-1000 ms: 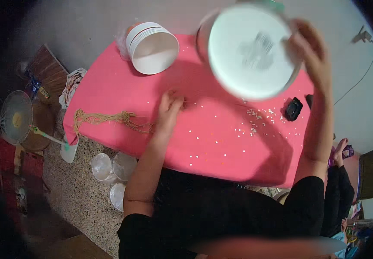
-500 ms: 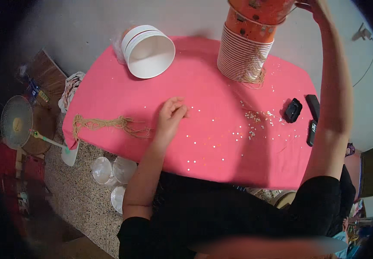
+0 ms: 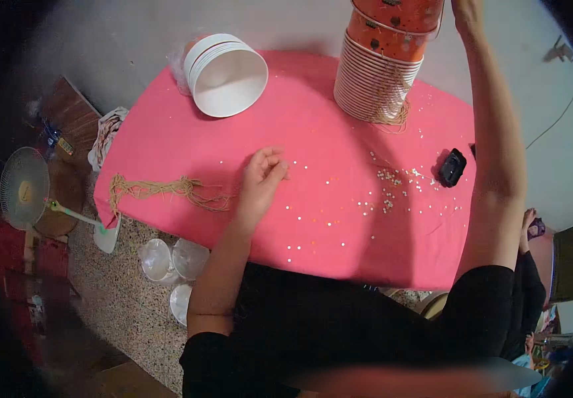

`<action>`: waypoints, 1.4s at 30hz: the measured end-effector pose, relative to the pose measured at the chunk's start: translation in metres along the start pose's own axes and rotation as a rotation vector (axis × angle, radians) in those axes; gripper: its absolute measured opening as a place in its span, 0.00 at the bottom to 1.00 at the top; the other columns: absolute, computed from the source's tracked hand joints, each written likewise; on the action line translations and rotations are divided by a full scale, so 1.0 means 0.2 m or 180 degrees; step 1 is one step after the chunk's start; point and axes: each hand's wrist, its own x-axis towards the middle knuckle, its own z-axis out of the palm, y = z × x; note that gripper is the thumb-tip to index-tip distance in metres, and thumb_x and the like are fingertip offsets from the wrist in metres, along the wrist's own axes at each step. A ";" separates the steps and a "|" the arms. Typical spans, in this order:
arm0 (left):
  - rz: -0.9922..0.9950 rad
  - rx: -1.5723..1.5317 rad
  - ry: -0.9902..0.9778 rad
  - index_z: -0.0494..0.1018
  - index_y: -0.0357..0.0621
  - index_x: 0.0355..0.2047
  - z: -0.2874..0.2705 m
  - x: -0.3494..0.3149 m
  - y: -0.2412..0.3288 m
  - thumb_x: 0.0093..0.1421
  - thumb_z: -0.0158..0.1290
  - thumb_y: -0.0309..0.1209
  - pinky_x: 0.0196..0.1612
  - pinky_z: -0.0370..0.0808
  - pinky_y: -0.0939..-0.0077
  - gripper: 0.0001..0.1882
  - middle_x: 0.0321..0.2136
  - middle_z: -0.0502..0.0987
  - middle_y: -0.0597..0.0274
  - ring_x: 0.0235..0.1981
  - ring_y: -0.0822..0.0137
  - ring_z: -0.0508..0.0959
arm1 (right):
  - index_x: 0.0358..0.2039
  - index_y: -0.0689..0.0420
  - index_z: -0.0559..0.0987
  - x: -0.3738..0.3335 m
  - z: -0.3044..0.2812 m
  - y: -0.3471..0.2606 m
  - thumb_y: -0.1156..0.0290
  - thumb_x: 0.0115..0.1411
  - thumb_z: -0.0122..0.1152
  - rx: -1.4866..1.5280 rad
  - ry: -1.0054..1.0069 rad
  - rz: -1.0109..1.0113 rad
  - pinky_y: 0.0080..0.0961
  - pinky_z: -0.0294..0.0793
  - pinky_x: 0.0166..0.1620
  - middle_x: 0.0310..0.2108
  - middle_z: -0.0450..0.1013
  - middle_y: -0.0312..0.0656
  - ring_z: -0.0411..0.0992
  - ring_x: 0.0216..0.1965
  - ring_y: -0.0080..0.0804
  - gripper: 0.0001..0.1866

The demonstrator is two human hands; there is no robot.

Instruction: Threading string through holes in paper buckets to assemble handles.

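Observation:
My left hand [image 3: 264,178] rests on the pink-covered table [image 3: 247,142], its fingers loosely curled, the thumb apart from them, nothing visible in it. A bundle of tan twine [image 3: 157,188] lies to its left, loose ends near my wrist. My right arm stretches far up the right side. The right hand [image 3: 467,14] is cut off at the top edge, so its fingers are hidden. It is just right of an orange, stained bucket [image 3: 396,41], standing on a tall stack of white paper tubs [image 3: 369,86]. Twine strands [image 3: 392,99] hang down the stack.
White tubs [image 3: 230,83] lie on their side, back left. Small white beads [image 3: 389,189] are scattered across the cloth, near a black tray [image 3: 452,168]. White containers [image 3: 157,260] and a fan [image 3: 26,189] stand off the table's left. Another person's leg [image 3: 530,285] shows at right.
My right hand and forearm have shifted slightly left and further out at the top edge; the arm now covers the dark objects by the tray. My left hand stays in place.

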 end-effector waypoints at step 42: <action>0.0098 0.0258 -0.0146 0.70 0.35 0.42 0.00 -0.02 0.00 0.62 0.49 0.24 0.37 0.73 0.81 0.08 0.31 0.74 0.66 0.32 0.76 0.74 | 0.51 0.58 0.68 -0.42 0.20 0.07 0.54 0.60 0.56 -0.0990 0.0073 -0.0202 0.40 0.68 0.49 0.45 0.66 0.54 0.67 0.47 0.52 0.25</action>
